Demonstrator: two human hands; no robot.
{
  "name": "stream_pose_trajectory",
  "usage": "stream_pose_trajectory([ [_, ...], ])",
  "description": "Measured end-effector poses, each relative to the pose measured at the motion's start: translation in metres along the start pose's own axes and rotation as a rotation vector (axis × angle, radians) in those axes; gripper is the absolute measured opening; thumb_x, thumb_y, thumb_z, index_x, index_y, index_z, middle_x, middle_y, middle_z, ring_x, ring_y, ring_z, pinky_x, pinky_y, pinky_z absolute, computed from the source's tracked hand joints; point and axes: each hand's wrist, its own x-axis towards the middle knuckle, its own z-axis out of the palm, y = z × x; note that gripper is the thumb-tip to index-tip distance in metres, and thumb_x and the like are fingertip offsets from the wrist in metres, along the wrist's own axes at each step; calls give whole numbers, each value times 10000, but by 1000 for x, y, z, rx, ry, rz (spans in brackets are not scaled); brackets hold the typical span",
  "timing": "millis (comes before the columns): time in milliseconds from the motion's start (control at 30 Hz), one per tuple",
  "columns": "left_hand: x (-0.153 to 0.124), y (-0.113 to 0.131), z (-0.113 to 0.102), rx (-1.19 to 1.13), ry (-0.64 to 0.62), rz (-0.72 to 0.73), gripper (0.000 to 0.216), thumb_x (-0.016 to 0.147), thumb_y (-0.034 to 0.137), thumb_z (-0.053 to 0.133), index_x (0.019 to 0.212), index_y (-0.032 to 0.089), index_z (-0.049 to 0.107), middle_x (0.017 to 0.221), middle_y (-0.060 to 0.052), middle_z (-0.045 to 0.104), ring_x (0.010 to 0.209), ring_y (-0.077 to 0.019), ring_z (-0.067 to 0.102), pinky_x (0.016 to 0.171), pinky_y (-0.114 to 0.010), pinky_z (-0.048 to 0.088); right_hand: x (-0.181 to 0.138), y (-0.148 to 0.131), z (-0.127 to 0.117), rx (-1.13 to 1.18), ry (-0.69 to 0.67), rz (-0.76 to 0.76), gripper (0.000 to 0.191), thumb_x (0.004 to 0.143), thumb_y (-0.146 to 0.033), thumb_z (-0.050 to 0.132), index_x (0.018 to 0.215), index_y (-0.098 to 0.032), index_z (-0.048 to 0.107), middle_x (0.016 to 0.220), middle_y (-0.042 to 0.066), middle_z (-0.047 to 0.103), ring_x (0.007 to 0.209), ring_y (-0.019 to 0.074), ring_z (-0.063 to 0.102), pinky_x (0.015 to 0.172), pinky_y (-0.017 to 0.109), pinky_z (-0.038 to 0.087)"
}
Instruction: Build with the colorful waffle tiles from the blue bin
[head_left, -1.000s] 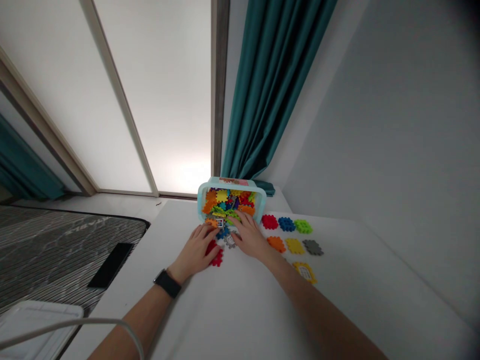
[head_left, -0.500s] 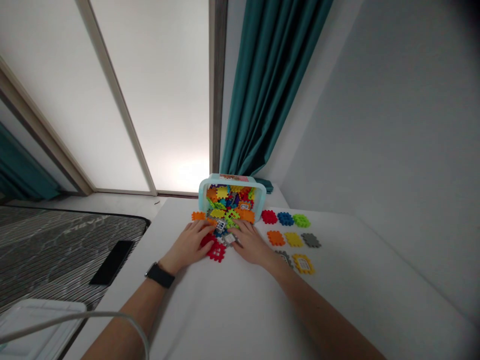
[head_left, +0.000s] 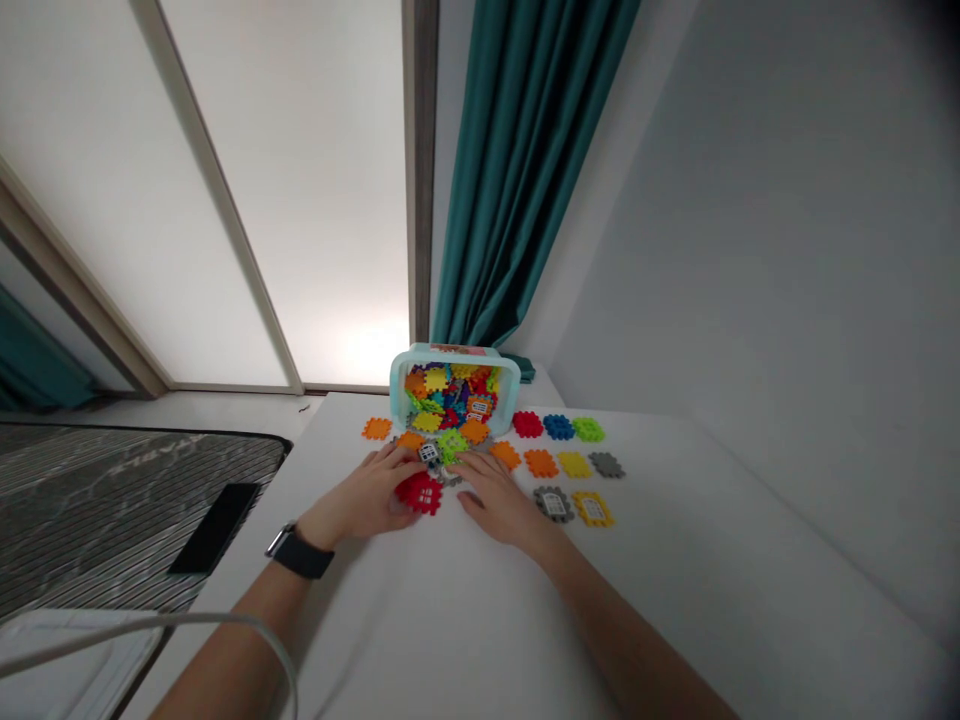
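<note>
Both grips wide and flat: left hand (head_left: pixel 365 497) pins red toothed plastic tile (head_left: pixel 420 493); right hand (head_left: pixel 496 500) alongside; pale-blue plastic bin (head_left: pixel 394 380), tipped beyond, spills loose tiles (head_left: pixel 457 440) within reach.

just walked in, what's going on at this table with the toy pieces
A person has both hands flat on the white table among pieces spilled from a tub lying on its side, packed with more. The left hand touches a red piece; the right hand rests beside it, open. To its right, single pieces lie in neat rows.
</note>
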Motion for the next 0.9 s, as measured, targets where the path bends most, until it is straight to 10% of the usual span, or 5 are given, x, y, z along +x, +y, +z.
stream_pose_trajectory([
  [567, 9, 3, 18, 24, 104, -47, 402, 824, 409, 714, 1142, 198, 589, 1254, -126, 604, 1168, -308, 579, 1006, -489, 493, -18, -13, 9, 114, 50, 39, 479, 931, -153, 507, 1406, -212, 494, 1447, 132, 490, 1397, 259, 406, 1183, 479, 355],
  [900, 15, 16, 27, -66, 216, -56, 431, 747, 343, 768, 1094, 205, 552, 1304, -145, 560, 1225, -330, 549, 1035, -516, 479, -14, -9, 9, 191, 307, -63, 334, 913, -104, 498, 1220, -225, 556, 1228, 121, 581, 1173, 261, 578, 1041, 474, 506],
])
